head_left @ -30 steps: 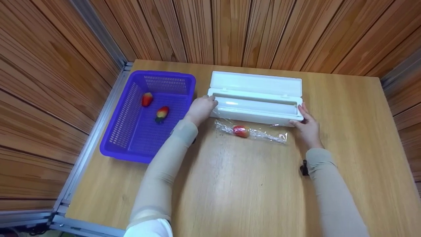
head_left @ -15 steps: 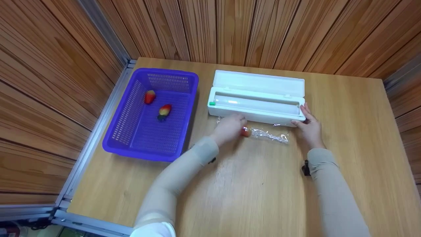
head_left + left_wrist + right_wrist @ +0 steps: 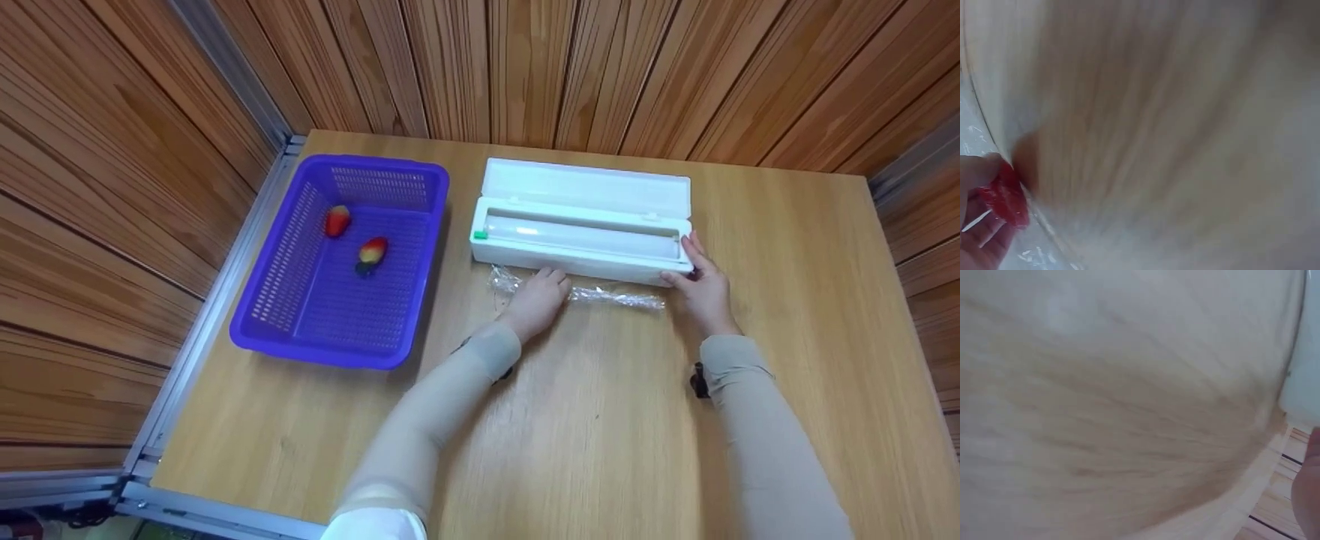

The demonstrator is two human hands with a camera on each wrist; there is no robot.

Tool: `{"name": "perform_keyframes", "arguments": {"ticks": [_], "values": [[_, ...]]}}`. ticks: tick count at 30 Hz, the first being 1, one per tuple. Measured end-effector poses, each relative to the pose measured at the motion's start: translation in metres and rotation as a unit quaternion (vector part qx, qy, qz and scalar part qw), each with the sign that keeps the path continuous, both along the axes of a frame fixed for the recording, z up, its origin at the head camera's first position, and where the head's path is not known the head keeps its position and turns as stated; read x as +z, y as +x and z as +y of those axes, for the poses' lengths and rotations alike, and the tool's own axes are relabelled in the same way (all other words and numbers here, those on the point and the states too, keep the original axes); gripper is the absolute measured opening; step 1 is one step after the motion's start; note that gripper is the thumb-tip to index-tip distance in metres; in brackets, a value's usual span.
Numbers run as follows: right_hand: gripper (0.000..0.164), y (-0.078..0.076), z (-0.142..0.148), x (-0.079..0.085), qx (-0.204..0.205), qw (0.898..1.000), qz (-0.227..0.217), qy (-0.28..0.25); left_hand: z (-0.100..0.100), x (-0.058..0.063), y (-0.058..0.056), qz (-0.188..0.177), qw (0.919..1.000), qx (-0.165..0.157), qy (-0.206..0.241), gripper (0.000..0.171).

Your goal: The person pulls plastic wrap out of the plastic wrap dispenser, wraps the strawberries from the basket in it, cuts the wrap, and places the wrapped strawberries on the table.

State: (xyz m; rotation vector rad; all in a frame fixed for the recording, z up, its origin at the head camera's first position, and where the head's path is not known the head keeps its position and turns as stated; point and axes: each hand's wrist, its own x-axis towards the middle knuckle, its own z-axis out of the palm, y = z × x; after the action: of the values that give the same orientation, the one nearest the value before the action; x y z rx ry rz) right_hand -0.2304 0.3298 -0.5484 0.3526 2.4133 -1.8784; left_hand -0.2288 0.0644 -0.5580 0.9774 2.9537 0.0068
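Observation:
In the head view my left hand (image 3: 536, 301) is in front of a long white cling-film dispenser (image 3: 570, 262). The left wrist view shows its thumb and fingers gripping a red strawberry (image 3: 1006, 199) wrapped in clear film. Twisted ends of cling film (image 3: 621, 298) stick out on both sides of the hand. In the head view the hand covers the wrapped strawberry. My right hand (image 3: 707, 292) holds the dispenser's right end, thumb at the front and fingers at the side. The dispenser's lid (image 3: 585, 187) stands open behind, and a film roll (image 3: 585, 236) lies inside.
A purple basket (image 3: 322, 356) stands on the left of the wooden table (image 3: 600, 435). Inside lie two strawberries, one by its left wall (image 3: 337, 222) and one near the middle (image 3: 373, 253). A small green piece (image 3: 480, 235) sits at the dispenser's left end. Wood-panel walls rise behind.
My left hand has left the dispenser's left end, moved right and taken hold of the wrapped strawberry, uncovering the green piece. My right hand has stayed at the dispenser's right end.

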Motion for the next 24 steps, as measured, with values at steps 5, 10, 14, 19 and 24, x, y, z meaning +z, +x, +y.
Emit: {"name": "perform_keyframes", "arguments": {"ticks": [5, 10, 14, 19, 24], "values": [[0.075, 0.011, 0.001, 0.002, 0.034, 0.994, -0.005, 0.101, 0.004, -0.004, 0.007, 0.001, 0.9998, 0.011, -0.016, 0.026], [0.068, 0.028, 0.002, -0.002, 0.057, 0.98, 0.028, 0.187, 0.004, -0.007, 0.011, -0.037, 0.9991, 0.018, -0.001, 0.031], [0.059, 0.044, 0.001, -0.002, 0.079, 0.956, 0.126, 0.252, 0.002, -0.009, 0.012, -0.053, 0.9983, 0.019, 0.011, 0.031], [0.045, 0.062, 0.0, -0.002, 0.148, 0.898, 0.25, 0.331, 0.0, -0.009, 0.013, -0.116, 0.9913, 0.045, 0.043, 0.036], [0.039, 0.08, -0.002, -0.002, 0.209, 0.85, 0.274, 0.399, -0.005, -0.008, 0.016, -0.125, 0.9887, 0.053, 0.064, 0.037]]}}
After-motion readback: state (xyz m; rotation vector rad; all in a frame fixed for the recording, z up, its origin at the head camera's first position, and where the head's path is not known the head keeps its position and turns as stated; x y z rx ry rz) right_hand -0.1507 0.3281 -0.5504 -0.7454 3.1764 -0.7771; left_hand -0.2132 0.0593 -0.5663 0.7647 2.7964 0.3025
